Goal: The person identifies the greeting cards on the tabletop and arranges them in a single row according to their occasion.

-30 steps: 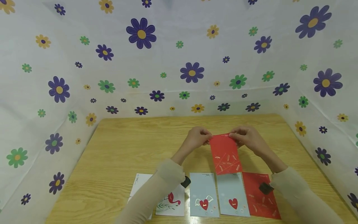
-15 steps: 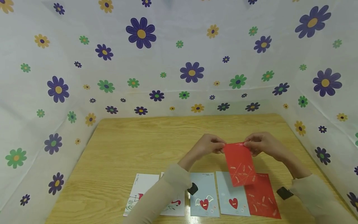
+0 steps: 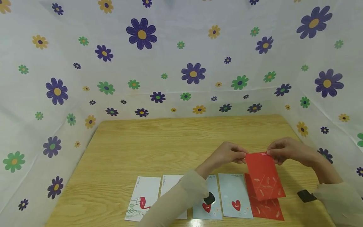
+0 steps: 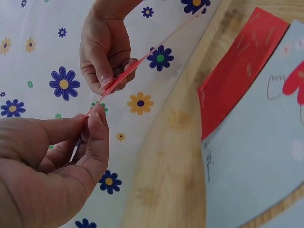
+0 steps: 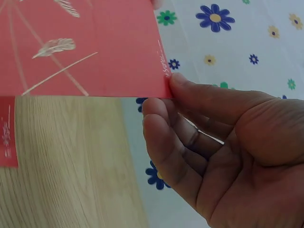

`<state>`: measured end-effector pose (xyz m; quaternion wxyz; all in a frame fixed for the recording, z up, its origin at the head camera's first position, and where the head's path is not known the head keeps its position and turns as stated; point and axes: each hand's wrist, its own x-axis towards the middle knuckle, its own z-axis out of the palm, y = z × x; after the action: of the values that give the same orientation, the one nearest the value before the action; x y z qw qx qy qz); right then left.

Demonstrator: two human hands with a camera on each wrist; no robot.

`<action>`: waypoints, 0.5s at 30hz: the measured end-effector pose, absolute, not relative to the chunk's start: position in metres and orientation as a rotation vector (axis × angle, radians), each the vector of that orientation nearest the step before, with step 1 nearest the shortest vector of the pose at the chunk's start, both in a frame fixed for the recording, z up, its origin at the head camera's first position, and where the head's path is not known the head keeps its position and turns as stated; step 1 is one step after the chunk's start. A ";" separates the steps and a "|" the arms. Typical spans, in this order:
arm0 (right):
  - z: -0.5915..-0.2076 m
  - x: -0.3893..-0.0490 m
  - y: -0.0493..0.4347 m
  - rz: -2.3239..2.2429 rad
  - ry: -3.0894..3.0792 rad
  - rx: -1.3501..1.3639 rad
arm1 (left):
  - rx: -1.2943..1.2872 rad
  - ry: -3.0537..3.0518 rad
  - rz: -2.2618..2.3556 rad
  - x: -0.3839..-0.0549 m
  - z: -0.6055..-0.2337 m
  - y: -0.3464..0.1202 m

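A red card [image 3: 266,176] with pale feather prints is held up by its two top corners. My left hand [image 3: 230,154] pinches the left corner, and my right hand [image 3: 292,152] pinches the right one between thumb and fingers. In the left wrist view the card shows almost edge-on between both hands. Its lower part overlaps a second red card [image 3: 267,210] lying on the table. In the right wrist view the feather print and small white lettering of the held card [image 5: 104,47] show clearly.
Left of the lying red card are two pale blue cards, one with a plain heart [image 3: 233,189], the other [image 3: 214,183] partly behind my left sleeve. Further left lie two white cards, one with a flamingo [image 3: 147,189]. Flower-printed cloth [image 3: 170,56] surrounds the wooden table [image 3: 127,148].
Both hands have carried the red card to the right and toward me, from over the blue heart card to over the lying red card. The flamingo card at the far left is now uncovered.
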<state>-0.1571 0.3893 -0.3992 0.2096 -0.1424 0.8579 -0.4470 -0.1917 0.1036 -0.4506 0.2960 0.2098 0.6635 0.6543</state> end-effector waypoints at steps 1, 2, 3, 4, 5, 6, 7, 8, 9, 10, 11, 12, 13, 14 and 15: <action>-0.398 -0.156 0.393 -1.238 2.381 -0.401 | 0.560 1.763 1.740 -0.190 -0.450 0.107; -0.397 -0.154 0.396 -1.231 2.380 -0.394 | 0.559 1.761 1.743 -0.188 -0.451 0.111; -0.397 -0.153 0.400 -1.224 2.379 -0.388 | 0.561 1.769 1.740 -0.186 -0.451 0.115; -0.397 -0.151 0.403 -1.213 2.384 -0.374 | 0.557 1.776 1.741 -0.184 -0.451 0.120; -0.398 -0.150 0.406 -1.201 2.391 -0.359 | 0.553 1.783 1.742 -0.181 -0.452 0.124; -0.399 -0.148 0.409 -1.191 2.396 -0.341 | 0.546 1.788 1.745 -0.179 -0.452 0.128; -0.400 -0.147 0.412 -1.183 2.398 -0.323 | 0.535 1.791 1.753 -0.177 -0.453 0.132; -0.401 -0.145 0.415 -1.177 2.395 -0.307 | 0.523 1.788 1.765 -0.175 -0.454 0.136; -0.402 -0.144 0.418 -1.176 2.385 -0.302 | 0.511 1.783 1.780 -0.173 -0.455 0.140; -0.403 -0.143 0.421 -1.177 2.376 -0.299 | 0.500 1.777 1.799 -0.171 -0.457 0.143; -0.404 -0.141 0.423 -1.180 2.366 -0.300 | 0.486 1.769 1.822 -0.170 -0.459 0.147; -0.405 -0.139 0.426 -1.183 2.357 -0.298 | 0.472 1.758 1.841 -0.168 -0.460 0.151; -0.405 -0.136 0.430 -1.184 2.351 -0.297 | 0.456 1.745 1.861 -0.166 -0.462 0.155; -0.405 -0.134 0.433 -1.186 2.343 -0.295 | 0.440 1.739 1.877 -0.164 -0.464 0.159; -0.405 -0.131 0.436 -1.189 2.337 -0.296 | 0.426 1.735 1.890 -0.162 -0.467 0.163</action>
<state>-0.1314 0.4359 -0.4053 0.2488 -0.1088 0.8578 -0.4364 -0.1616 0.1631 -0.4666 0.2669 0.1579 0.6429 0.7004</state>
